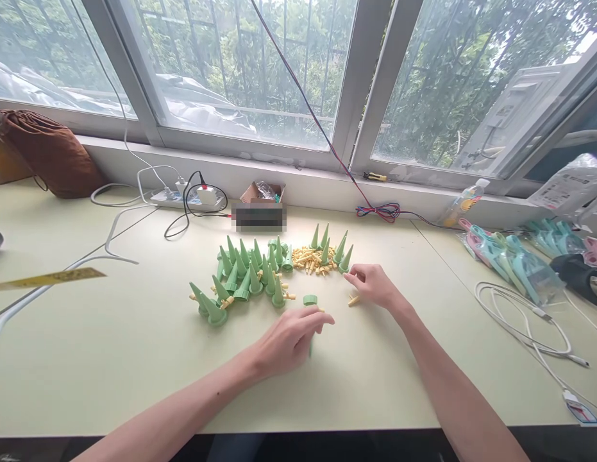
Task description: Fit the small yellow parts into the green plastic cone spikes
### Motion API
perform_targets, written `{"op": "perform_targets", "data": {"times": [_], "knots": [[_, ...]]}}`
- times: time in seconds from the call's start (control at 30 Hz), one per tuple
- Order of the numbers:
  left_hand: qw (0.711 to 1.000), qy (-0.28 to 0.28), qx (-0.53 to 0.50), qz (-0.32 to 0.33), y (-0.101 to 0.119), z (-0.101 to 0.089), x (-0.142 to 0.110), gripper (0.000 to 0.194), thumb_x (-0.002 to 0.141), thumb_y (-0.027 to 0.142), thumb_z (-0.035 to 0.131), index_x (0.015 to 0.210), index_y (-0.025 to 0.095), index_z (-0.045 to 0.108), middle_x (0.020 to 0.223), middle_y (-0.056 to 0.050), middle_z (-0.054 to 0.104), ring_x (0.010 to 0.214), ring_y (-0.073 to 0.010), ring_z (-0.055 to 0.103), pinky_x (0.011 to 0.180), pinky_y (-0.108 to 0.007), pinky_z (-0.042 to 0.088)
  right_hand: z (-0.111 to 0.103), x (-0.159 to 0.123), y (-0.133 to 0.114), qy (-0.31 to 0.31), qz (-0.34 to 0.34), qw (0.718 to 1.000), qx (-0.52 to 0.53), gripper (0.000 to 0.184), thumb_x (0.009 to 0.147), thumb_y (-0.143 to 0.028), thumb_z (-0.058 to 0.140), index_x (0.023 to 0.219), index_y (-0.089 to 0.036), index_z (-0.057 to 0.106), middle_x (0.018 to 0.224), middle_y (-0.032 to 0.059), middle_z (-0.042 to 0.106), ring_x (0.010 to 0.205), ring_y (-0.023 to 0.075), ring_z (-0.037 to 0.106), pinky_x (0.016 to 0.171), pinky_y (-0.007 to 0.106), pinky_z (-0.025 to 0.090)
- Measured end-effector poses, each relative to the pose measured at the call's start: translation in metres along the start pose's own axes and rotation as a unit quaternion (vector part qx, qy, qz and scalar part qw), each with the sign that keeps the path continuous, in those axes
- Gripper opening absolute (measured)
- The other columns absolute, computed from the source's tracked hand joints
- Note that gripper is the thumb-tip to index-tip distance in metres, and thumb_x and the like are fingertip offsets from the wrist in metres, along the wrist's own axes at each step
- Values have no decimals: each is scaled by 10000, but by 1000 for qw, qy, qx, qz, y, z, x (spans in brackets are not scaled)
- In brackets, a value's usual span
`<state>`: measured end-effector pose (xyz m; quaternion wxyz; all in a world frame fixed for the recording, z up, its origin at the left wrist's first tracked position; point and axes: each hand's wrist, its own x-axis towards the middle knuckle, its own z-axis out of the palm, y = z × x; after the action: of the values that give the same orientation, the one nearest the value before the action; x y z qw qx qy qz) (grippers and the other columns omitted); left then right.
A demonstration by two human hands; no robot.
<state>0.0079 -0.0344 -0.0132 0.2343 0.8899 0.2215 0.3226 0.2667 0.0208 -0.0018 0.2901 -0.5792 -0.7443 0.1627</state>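
My left hand is closed around a green cone spike; its round cap end shows above my fingers and its tip pokes out below. My right hand rests on the table with fingers curled in a pinch, just right of a pile of small yellow plugs. One loose yellow plug lies beside that hand. A cluster of several green cones with yellow plugs fitted lies left of centre. A few bare green cones stand behind the yellow pile.
A power strip with chargers and cables and a small cardboard box sit by the window wall. A brown bag is far left, bagged pastel clips and a white cable at right. A yellow tape crosses the left.
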Motion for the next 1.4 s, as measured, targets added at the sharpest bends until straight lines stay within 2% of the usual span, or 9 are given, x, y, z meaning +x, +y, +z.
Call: {"op": "perform_targets", "data": {"times": [0.1, 0.2, 0.43, 0.6, 0.7, 0.9, 1.03, 1.23, 1.4], "knots": [[999, 8, -33, 3, 3, 0, 1, 326, 891, 44, 418, 1113, 175, 617, 1014, -101, 622, 694, -117, 534, 572, -225, 420, -6, -1, -1, -8, 8, 1000, -9, 357, 874, -407, 528, 593, -187, 519, 526, -29, 454, 509, 113, 367, 505, 248, 293], [999, 13, -32, -11, 4, 1, 1, 273, 895, 77, 454, 1083, 184, 623, 1053, -98, 607, 628, -88, 503, 531, -214, 409, -8, -1, -2, -26, 21, 999, -18, 354, 870, -404, 525, 590, -189, 512, 513, -36, 437, 492, 108, 358, 489, 242, 277], [997, 6, 48, -57, 0, 3, 4, 223, 910, 105, 441, 944, 167, 652, 910, -64, 638, 540, -81, 449, 519, -232, 380, -5, -5, -8, -78, 29, 996, 30, 356, 889, -400, 500, 591, -210, 464, 434, -54, 446, 403, 107, 393, 456, 240, 293], [995, 4, 76, -69, -1, 3, 6, 263, 922, 104, 409, 924, 170, 663, 810, -58, 627, 666, -141, 552, 613, -253, 423, -1, -9, -15, -124, 32, 988, 86, 325, 896, -363, 514, 612, -218, 453, 431, -50, 514, 353, 115, 458, 433, 242, 333], [994, 1, 73, -79, 0, 3, 6, 271, 934, 111, 407, 947, 170, 671, 826, -62, 630, 694, -148, 568, 622, -250, 429, 5, -8, -16, -93, 2, 993, 69, 304, 911, -335, 509, 635, -211, 481, 505, -28, 569, 436, 128, 513, 482, 251, 363], [994, 5, 67, -90, -1, 3, 7, 264, 946, 115, 412, 943, 173, 670, 822, -54, 619, 677, -138, 561, 582, -234, 400, 27, -5, -16, 16, -41, 999, 32, 180, 934, -283, 500, 816, -189, 598, 764, 35, 650, 670, 169, 581, 621, 281, 440], [993, 6, 69, -91, -2, 4, 7, 272, 954, 118, 407, 938, 171, 674, 809, -51, 610, 663, -134, 548, 588, -237, 403, 41, -5, -21, 75, -49, 994, 67, 175, 938, -265, 505, 1035, -176, 620, 1023, 89, 644, 638, 149, 595, 659, 305, 505], [993, 28, 69, -89, -3, 5, 5, 271, 958, 117, 408, 952, 174, 673, 786, -37, 605, 633, -122, 527, 596, -241, 415, 49, -7, -25, 44, -57, 996, 60, 327, 943, -227, 492, 1248, -211, 610, 1326, 124, 566, 579, 118, 578, 736, 357, 549], [992, 54, 54, -96, -4, 5, 4, 255, 955, 117, 423, 970, 186, 669, 796, -25, 609, 581, -99, 504, 580, -232, 418, 51, -6, -23, 39, -63, 996, 46, 328, 943, -203, 488, 1235, -198, 638, 1326, 117, 590, 719, 162, 632, 754, 360, 556]]}}
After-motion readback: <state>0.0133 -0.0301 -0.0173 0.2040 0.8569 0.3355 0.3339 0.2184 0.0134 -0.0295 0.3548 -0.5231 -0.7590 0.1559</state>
